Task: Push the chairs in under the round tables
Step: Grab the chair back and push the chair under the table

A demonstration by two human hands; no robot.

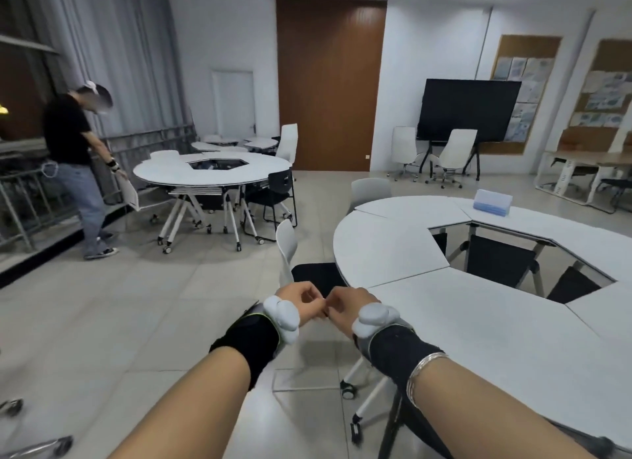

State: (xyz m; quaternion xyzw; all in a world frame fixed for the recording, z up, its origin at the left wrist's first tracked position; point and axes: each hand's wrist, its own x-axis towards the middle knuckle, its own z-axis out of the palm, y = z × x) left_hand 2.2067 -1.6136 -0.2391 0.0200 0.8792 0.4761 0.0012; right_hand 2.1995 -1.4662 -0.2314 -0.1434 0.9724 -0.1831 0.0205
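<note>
Both hands are out in front of the person, just off the near edge of the big white ring-shaped counter (393, 250). The left hand (301, 304) and the right hand (345, 306) meet fingertip to fingertip, fingers curled in — each grip is drawn together but clamped on nothing that I can see, certainly not on a chair. Black wrist wraps with white pods sit on both forearms.

The nearest chair, with a white plastic back and a black seat (316, 275), stands at the left edge of that counter. Its seat front is tucked under the rim, yet the back stands clear of the edge, so it looks only partly pushed in. Beyond it, at the counter's far left edge, a grey-white chair back (371, 190) sits close in. Through the counter's open middle, black chairs (499, 260) show already under the far side.

Farther left of the counter, a second white round counter (212, 173) has a black chair (278, 193) near its rim, and another person in a black shirt (66, 133) handles a white chair (131, 193) beside it.

I'd judge the job partway done: the white-backed chair nearest the hands seems the next to go in — and two white office chairs (431, 152) stand by the far wall.
</note>
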